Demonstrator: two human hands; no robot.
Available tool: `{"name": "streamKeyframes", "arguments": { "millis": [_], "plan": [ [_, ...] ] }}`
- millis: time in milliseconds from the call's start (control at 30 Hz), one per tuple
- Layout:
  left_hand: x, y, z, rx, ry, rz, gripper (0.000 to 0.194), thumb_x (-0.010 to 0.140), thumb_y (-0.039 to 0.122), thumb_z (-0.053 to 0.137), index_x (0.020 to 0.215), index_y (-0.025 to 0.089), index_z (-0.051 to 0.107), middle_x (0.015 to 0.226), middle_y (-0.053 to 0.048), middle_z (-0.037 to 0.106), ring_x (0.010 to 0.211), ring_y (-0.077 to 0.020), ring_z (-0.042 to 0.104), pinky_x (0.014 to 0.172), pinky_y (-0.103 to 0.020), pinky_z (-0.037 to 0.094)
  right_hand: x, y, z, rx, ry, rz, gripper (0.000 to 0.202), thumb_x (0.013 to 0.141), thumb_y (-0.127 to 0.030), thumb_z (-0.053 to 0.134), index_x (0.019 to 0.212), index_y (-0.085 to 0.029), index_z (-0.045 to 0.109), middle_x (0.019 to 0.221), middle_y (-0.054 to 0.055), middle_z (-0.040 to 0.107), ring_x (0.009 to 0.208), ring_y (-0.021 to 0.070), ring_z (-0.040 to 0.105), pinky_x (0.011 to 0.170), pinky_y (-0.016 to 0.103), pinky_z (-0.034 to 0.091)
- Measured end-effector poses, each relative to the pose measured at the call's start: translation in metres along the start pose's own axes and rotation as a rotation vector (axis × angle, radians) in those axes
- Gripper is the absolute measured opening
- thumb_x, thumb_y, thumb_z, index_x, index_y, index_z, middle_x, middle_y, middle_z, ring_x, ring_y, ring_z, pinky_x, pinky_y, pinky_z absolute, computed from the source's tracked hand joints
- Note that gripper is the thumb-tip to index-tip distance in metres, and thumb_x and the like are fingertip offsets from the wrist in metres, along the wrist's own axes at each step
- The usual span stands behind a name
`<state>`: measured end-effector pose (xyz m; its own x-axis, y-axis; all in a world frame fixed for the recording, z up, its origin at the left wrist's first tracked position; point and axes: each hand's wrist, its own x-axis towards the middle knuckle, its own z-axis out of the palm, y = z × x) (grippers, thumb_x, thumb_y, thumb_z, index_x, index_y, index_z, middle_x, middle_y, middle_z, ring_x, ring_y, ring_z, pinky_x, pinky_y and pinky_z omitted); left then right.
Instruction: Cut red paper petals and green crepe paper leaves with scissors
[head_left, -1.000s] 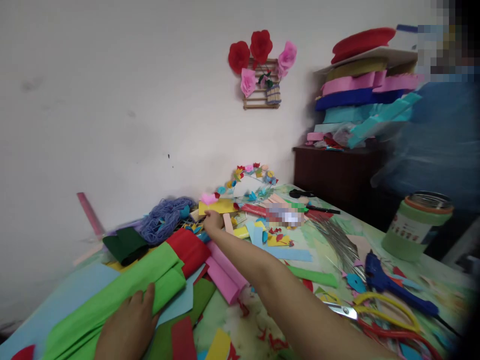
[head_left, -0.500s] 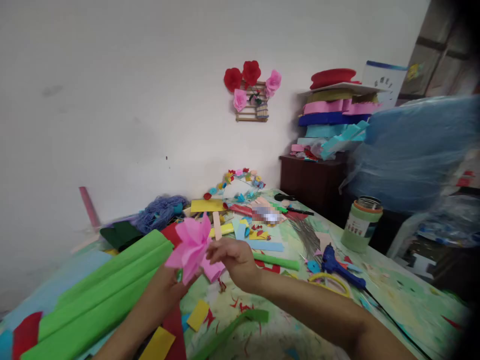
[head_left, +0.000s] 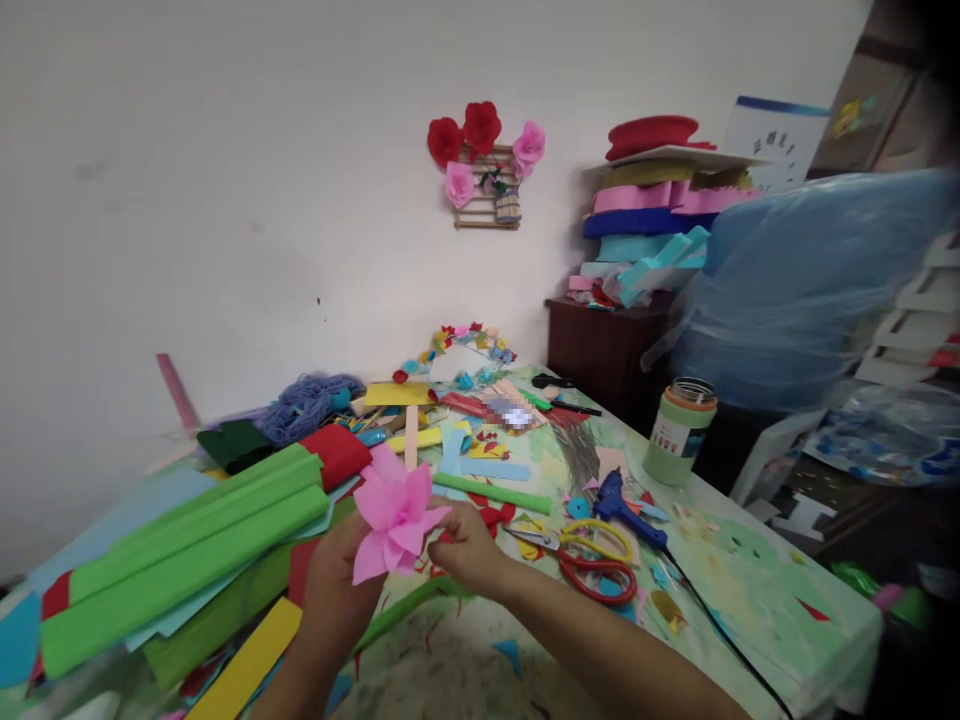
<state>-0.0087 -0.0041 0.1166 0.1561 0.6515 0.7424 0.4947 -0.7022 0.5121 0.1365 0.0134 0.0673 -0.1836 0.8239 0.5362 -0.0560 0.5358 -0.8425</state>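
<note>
A pink crepe paper flower (head_left: 396, 515) with several pointed petals faces me above the table. My left hand (head_left: 341, 560) is closed around its base from behind, and its fingertips are hidden by the petals. At the flower's right side, my right hand (head_left: 469, 548) pinches the tip of one petal between thumb and forefinger, its other fingers curled in. Just right of that hand lie scissors (head_left: 596, 560) with red and yellow handles, their blades toward the hand. Green crepe paper (head_left: 187, 540) lies folded to the left of my left hand.
A blue glue gun (head_left: 630, 510) with a black cord lies right of the scissors, near a green jar (head_left: 679, 435). Thin wires (head_left: 581, 455), paper scraps and a green roll (head_left: 495, 492) lie beyond my hands. Blue-purple yarn (head_left: 307, 408) sits by the wall.
My right hand has come down and now grips a petal tip. The flower has turned more toward me. My view has shifted right, and the scissors now show clear of my right arm.
</note>
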Motion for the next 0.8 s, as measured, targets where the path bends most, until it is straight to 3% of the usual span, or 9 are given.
{"name": "streamKeyframes", "arguments": {
  "millis": [100, 200, 267, 333, 400, 500, 567, 667, 800],
  "plan": [
    [0.0, 0.002, 0.002, 0.094, 0.02, 0.067, 0.02, 0.073, 0.036, 0.059, 0.069, 0.023, 0.074, 0.062, -0.003, 0.071, 0.053, -0.0205, 0.061, 0.056, -0.029, 0.052, 0.005, -0.01, -0.017, 0.1, 0.141, 0.003, 0.01, 0.07, -0.023, 0.051, 0.063, -0.019, 0.056, 0.079, 0.004, 0.065, 0.081, 0.0191, 0.061, 0.076, 0.032, 0.048],
    [0.002, 0.001, 0.005, 0.152, 0.029, 0.137, 0.018, 0.073, 0.036, 0.061, 0.07, 0.024, 0.075, 0.07, -0.003, 0.074, 0.064, -0.0229, 0.066, 0.058, -0.028, 0.052, 0.007, -0.03, -0.037, 0.176, 0.196, -0.008, 0.015, 0.076, -0.03, 0.054, 0.081, -0.018, 0.061, 0.084, 0.005, 0.064, 0.083, 0.0188, 0.059, 0.08, 0.034, 0.046],
    [0.002, 0.001, 0.007, 0.186, 0.033, 0.148, 0.017, 0.073, 0.034, 0.061, 0.072, 0.024, 0.075, 0.075, -0.003, 0.075, 0.066, -0.0226, 0.067, 0.057, -0.027, 0.052, 0.005, -0.045, -0.047, 0.161, 0.121, -0.061, 0.04, 0.075, -0.044, 0.062, 0.105, -0.018, 0.058, 0.097, 0.007, 0.063, 0.092, 0.0208, 0.057, 0.087, 0.037, 0.044],
    [0.002, 0.002, 0.011, 0.206, 0.069, 0.132, 0.016, 0.074, 0.033, 0.061, 0.075, 0.024, 0.075, 0.076, -0.003, 0.075, 0.064, -0.0218, 0.067, 0.054, -0.026, 0.051, 0.002, -0.056, -0.051, -0.002, 0.006, -0.065, 0.078, 0.06, -0.049, 0.076, 0.127, -0.021, 0.047, 0.118, 0.009, 0.055, 0.107, 0.0236, 0.052, 0.096, 0.04, 0.04],
    [0.002, 0.003, 0.015, 0.184, 0.081, 0.103, 0.017, 0.074, 0.033, 0.061, 0.076, 0.023, 0.074, 0.075, -0.003, 0.075, 0.062, -0.0212, 0.067, 0.052, -0.026, 0.05, 0.0, -0.06, -0.049, -0.187, -0.076, -0.035, 0.096, 0.049, -0.047, 0.084, 0.132, -0.023, 0.043, 0.127, 0.01, 0.049, 0.115, 0.0256, 0.047, 0.1, 0.042, 0.037],
    [-0.001, 0.001, 0.021, 0.107, -0.011, 0.019, 0.015, 0.072, 0.033, 0.063, 0.078, 0.023, 0.073, 0.077, -0.003, 0.074, 0.062, -0.0207, 0.066, 0.053, -0.027, 0.051, 0.002, -0.057, -0.039, -0.281, -0.099, -0.095, 0.061, 0.054, -0.046, 0.082, 0.106, -0.022, 0.062, 0.111, 0.008, 0.057, 0.103, 0.0241, 0.052, 0.093, 0.039, 0.041],
    [-0.005, -0.003, 0.026, 0.05, -0.03, -0.094, 0.018, 0.069, 0.034, 0.067, 0.083, 0.023, 0.071, 0.08, -0.004, 0.073, 0.067, -0.0214, 0.066, 0.057, -0.028, 0.051, 0.004, -0.052, -0.031, -0.222, -0.061, -0.158, 0.037, 0.063, -0.047, 0.077, 0.086, -0.02, 0.066, 0.097, 0.006, 0.06, 0.091, 0.0213, 0.055, 0.085, 0.035, 0.045],
    [-0.012, -0.011, 0.035, -0.146, 0.024, -0.27, 0.03, 0.068, 0.035, 0.069, 0.094, 0.021, 0.064, 0.086, -0.006, 0.072, 0.08, -0.0231, 0.067, 0.067, -0.03, 0.053, 0.006, -0.047, -0.025, -0.105, 0.051, -0.158, 0.028, 0.071, -0.045, 0.072, 0.076, -0.019, 0.065, 0.084, 0.004, 0.06, 0.079, 0.0179, 0.056, 0.074, 0.029, 0.046],
    [-0.017, -0.013, 0.043, -0.368, 0.068, -0.411, 0.035, 0.066, 0.032, 0.073, 0.095, 0.02, 0.057, 0.089, -0.006, 0.069, 0.087, -0.0226, 0.066, 0.073, -0.03, 0.053, 0.005, -0.049, -0.023, -0.088, 0.132, -0.141, 0.024, 0.07, -0.04, 0.074, 0.065, -0.019, 0.063, 0.071, 0.0, 0.056, 0.07, 0.0151, 0.054, 0.066, 0.025, 0.044]
  ]
}}
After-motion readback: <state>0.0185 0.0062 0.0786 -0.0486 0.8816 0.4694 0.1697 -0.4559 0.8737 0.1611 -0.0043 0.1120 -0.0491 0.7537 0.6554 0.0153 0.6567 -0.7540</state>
